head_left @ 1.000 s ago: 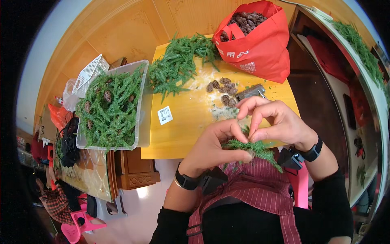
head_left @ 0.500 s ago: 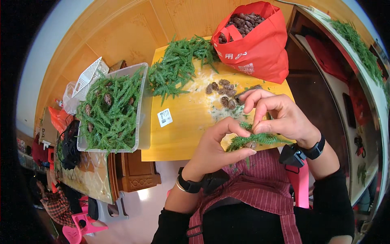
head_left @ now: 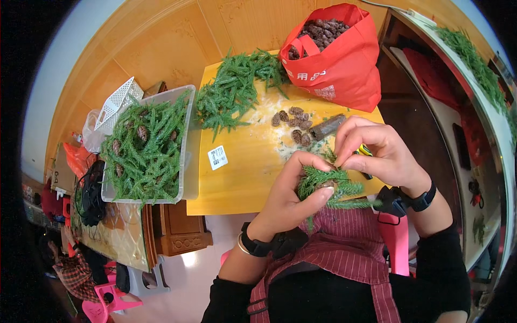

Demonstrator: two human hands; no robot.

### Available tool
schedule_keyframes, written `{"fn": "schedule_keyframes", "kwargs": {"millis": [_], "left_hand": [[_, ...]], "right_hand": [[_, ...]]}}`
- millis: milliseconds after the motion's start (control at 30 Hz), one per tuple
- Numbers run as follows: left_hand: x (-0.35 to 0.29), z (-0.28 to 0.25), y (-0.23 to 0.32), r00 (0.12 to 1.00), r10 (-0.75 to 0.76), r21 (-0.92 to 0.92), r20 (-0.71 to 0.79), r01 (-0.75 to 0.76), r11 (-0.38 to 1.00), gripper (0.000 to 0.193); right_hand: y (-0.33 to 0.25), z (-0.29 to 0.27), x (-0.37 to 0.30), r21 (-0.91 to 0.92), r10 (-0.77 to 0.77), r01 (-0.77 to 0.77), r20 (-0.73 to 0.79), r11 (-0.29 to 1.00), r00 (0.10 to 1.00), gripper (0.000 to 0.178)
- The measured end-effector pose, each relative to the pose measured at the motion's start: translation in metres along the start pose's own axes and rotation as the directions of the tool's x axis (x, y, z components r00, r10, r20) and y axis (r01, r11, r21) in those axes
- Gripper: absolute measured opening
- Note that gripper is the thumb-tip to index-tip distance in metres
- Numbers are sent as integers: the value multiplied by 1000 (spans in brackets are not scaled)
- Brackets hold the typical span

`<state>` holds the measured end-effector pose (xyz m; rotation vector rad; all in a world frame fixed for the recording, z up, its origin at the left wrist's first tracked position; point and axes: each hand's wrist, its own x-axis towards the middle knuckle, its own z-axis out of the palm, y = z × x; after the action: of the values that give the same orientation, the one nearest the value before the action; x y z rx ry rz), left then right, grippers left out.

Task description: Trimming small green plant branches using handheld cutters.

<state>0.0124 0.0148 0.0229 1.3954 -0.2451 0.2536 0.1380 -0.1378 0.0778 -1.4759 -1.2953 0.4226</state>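
Observation:
My left hand (head_left: 291, 196) is closed round an artificial pine sprig (head_left: 344, 189), its thumb pressing beside a brown pine cone set among the needles. Just above the sprig, my right hand (head_left: 379, 148) pinches thumb and fingers together on something thin; the fingertips hide most of it. Part of a yellow-and-black handled tool (head_left: 365, 151) shows behind that hand. Several loose pine cones (head_left: 295, 121) lie on the yellow tabletop (head_left: 231, 185), beyond my hands. A dark grey-brown bar-shaped piece (head_left: 328, 127) rests to their right.
A red bag (head_left: 339, 70) full of pine cones stands at the back right. Loose green sprigs (head_left: 237, 89) are heaped at the back left. A clear plastic bin (head_left: 188, 145) with sprigs and cones stands left of the table. A white label (head_left: 217, 158) lies on the tabletop.
The sprig has turned and fans out more in my left hand. My right hand has shifted slightly right, uncovering the bar-shaped piece and the yellow-handled tool.

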Motion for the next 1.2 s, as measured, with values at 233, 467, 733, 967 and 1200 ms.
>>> {"fn": "schedule_keyframes", "kwargs": {"millis": [233, 467, 733, 967, 1200], "left_hand": [[-2, -5, 5, 994, -86, -98, 64, 92, 991, 33], [-4, -3, 10, 986, -131, -221, 105, 152, 964, 29], [-4, 0, 4, 978, -152, -447, 144, 202, 871, 26], [-3, 1, 3, 974, -155, -445, 165, 214, 869, 26], [-3, 1, 4, 976, -173, -353, 129, 209, 912, 23]], "right_hand": [[-1, 1, 4, -175, -120, 121, 14, 977, 993, 9], [2, 3, 0, -36, 16, -16, -4, 999, 1000, 11], [-5, 5, 0, 21, -75, 75, 30, 997, 997, 21], [-15, 1, 3, -183, -72, 86, 84, 979, 994, 9], [-20, 1, 6, -277, -128, 157, 119, 948, 985, 8]]}}
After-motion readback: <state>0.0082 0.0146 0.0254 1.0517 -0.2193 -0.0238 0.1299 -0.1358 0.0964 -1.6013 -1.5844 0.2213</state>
